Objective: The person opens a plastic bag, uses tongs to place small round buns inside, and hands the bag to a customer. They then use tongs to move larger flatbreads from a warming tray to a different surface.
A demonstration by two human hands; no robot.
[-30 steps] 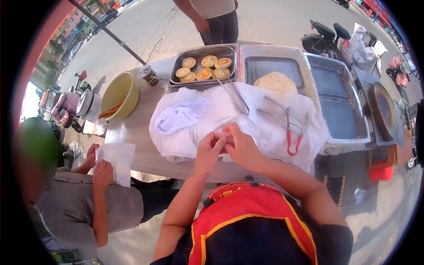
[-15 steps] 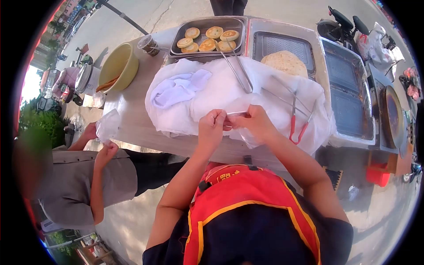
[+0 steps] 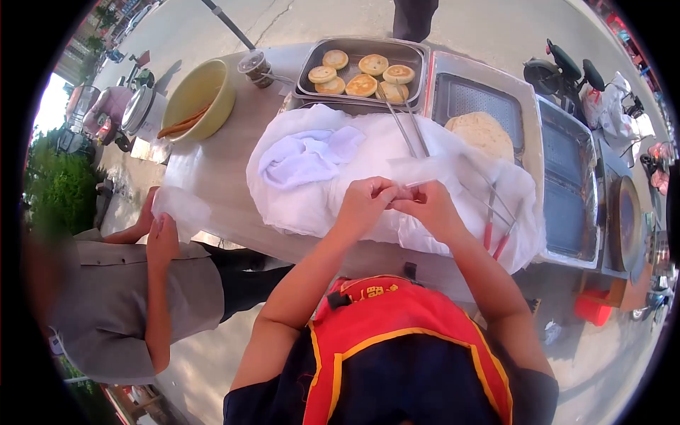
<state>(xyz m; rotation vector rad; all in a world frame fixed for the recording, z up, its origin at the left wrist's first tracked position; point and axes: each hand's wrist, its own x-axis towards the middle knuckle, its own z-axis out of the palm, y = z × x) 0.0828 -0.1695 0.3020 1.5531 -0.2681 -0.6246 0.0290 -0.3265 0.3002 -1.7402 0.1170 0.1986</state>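
Both of my hands meet above the white cloth [image 3: 333,202]. My left hand [image 3: 367,204] pinches a thin clear plastic bag [image 3: 413,170] with thumb and finger. My right hand [image 3: 433,210] pinches the same bag close beside it, fingertips nearly touching. The bag's film shows pale beyond my fingers; its exact outline blends into the cloth. To the right of my hands, red-handled tongs [image 3: 489,225] lie on the cloth. Steel tongs [image 3: 409,131] lean from the tray [image 3: 303,83] of browned round flatbreads [image 3: 361,86] onto the cloth.
A larger flatbread [image 3: 482,134] rests partly over a perforated tray. Fried dough sticks [image 3: 185,126] sit in a yellow basin [image 3: 225,106], near a clear cup [image 3: 255,69]. At my left, a person [image 3: 134,297] in a grey shirt holds another plastic bag [image 3: 180,207].
The view has shifted, so the table things appear farther right and slightly lower. My fingers have moved along the bag, and its film now shows beyond them.
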